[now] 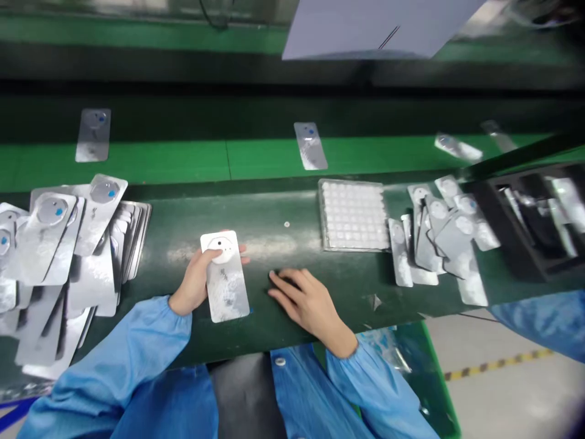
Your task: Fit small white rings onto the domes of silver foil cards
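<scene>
My left hand [195, 281] grips a flat silver card-like plate [227, 296] by its upper part, thumb on the face and fingertips showing past the right edge. A white round disc [221, 247] with a small black dot sits at the plate's upper end. To the right of it, my right hand [307, 300] hovers over or rests on the dark green bench [274, 207], palm down. Its fingers are stretched to the left and slightly apart. A tiny dark spot shows at one fingertip; I cannot tell what it is.
Silver plates with clear round windows and blue dots pile up on the left [50, 244]. A clear tray of white discs [354, 214] stands right of centre, beside more plates [443, 228]. Behind, a green conveyor belt [183, 160] carries several plates. A dark bin [516, 238] stands far right.
</scene>
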Demonstrator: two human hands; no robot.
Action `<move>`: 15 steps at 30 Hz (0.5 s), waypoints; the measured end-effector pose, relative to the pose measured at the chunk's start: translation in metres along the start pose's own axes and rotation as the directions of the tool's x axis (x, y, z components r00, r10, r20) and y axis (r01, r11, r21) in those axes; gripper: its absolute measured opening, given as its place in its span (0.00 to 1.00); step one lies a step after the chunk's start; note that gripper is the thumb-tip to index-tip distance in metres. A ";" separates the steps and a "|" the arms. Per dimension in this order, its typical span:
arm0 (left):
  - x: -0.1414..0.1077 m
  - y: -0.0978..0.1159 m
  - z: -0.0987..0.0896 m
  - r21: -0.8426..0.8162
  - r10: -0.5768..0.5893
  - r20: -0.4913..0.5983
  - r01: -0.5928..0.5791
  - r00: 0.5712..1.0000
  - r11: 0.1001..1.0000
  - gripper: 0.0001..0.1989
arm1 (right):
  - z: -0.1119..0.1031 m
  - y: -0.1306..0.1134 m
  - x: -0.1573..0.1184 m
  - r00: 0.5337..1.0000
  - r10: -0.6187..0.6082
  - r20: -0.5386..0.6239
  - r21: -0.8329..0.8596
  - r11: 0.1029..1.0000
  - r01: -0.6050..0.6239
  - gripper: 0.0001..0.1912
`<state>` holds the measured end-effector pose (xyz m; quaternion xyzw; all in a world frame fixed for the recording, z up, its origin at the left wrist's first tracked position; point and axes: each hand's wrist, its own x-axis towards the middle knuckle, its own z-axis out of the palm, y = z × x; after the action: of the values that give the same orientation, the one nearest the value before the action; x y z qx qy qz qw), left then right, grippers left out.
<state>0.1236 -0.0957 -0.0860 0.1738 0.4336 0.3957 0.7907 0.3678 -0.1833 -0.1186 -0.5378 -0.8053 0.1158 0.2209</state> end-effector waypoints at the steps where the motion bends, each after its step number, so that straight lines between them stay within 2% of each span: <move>1: 0.000 0.000 0.000 0.002 0.011 -0.004 -0.011 1.000 1.000 0.38 | -0.003 -0.008 -0.018 0.998 -0.046 0.044 0.022 0.999 0.045 0.19; 4: 0.000 0.000 0.001 0.053 0.045 0.011 -0.045 0.999 0.998 0.43 | -0.009 -0.025 -0.064 0.989 -0.112 0.092 0.088 0.991 0.104 0.25; 6: 0.000 -0.001 0.000 0.096 0.069 0.034 -0.072 0.997 0.993 0.46 | -0.009 -0.031 -0.084 0.987 -0.138 0.077 0.102 0.986 0.130 0.19; 8: 0.001 -0.003 -0.002 0.122 0.090 0.054 -0.096 0.994 0.988 0.49 | -0.008 -0.034 -0.094 0.983 -0.176 0.055 0.121 0.978 0.168 0.16; 10: 0.001 -0.006 -0.004 0.143 0.114 0.071 -0.123 0.991 0.982 0.51 | -0.007 -0.038 -0.096 0.983 -0.177 0.043 0.183 0.969 0.166 0.18; 11: 0.002 -0.007 -0.004 0.156 0.129 0.081 -0.140 0.988 0.978 0.53 | -0.007 -0.041 -0.094 0.990 -0.134 0.038 0.239 0.963 0.121 0.18; 13: 0.002 -0.009 -0.006 0.187 0.149 0.110 -0.168 0.983 0.968 0.55 | -0.009 -0.049 -0.084 0.996 0.077 0.044 0.390 0.917 -0.088 0.15; 14: 0.002 -0.011 -0.007 0.201 0.154 0.126 -0.177 0.980 0.963 0.56 | -0.009 -0.053 -0.077 0.971 0.228 0.072 0.482 0.844 -0.234 0.13; 15: 0.002 -0.012 -0.008 0.218 0.154 0.141 -0.183 0.978 0.959 0.56 | -0.010 -0.056 -0.068 0.919 0.375 0.120 0.580 0.725 -0.372 0.12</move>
<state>0.1234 -0.1018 -0.0986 0.3243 0.4104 0.3975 0.7539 0.3487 -0.2687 -0.1022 -0.5928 -0.6030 0.4015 0.3518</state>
